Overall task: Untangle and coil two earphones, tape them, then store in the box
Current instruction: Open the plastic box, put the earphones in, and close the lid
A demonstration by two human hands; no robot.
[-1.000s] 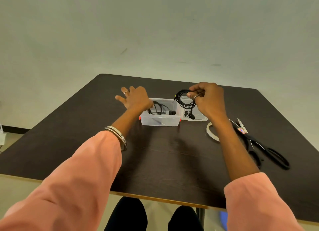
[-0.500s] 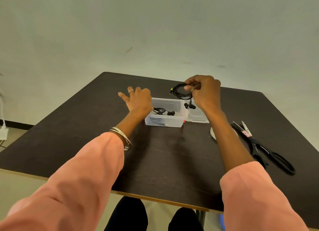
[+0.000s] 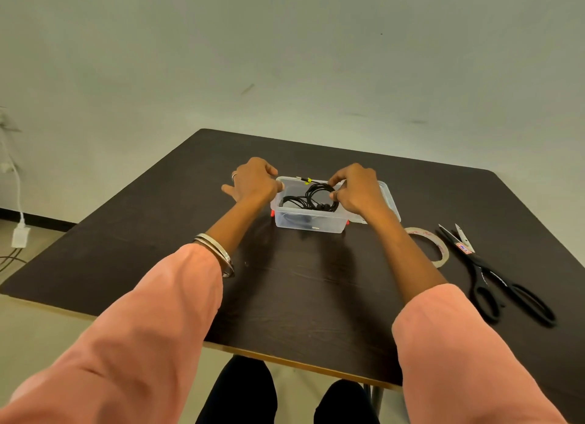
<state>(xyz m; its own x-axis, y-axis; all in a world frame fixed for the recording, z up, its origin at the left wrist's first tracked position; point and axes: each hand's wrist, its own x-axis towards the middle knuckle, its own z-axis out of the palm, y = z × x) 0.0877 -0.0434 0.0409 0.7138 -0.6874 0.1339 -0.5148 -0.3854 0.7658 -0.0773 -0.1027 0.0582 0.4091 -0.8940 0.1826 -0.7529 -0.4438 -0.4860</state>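
Dark counter point(image 3: 316, 281). Clear box point(image 3: 308, 224) at centre. Left hand point(image 3: 254, 183) curled, steadying box's left wall. Right hand point(image 3: 357, 189) pinching coiled earphones point(image 3: 319, 197) low inside box, right end; release point directly beneath right hand.

A dark wood-grain table point(image 3: 300, 284) with a light edge band along its near side carries all items. A clear plastic box point(image 3: 308, 222) with red latches stands on the far middle of the surface. Its clear lid point(image 3: 391, 203) lies flat, touching the box's right side. A roll of clear tape point(image 3: 438, 244) lies flat nearer and to the right of the box. Black-handled scissors point(image 3: 493, 278) lie just beside the tape, blades open, handles toward the near edge.
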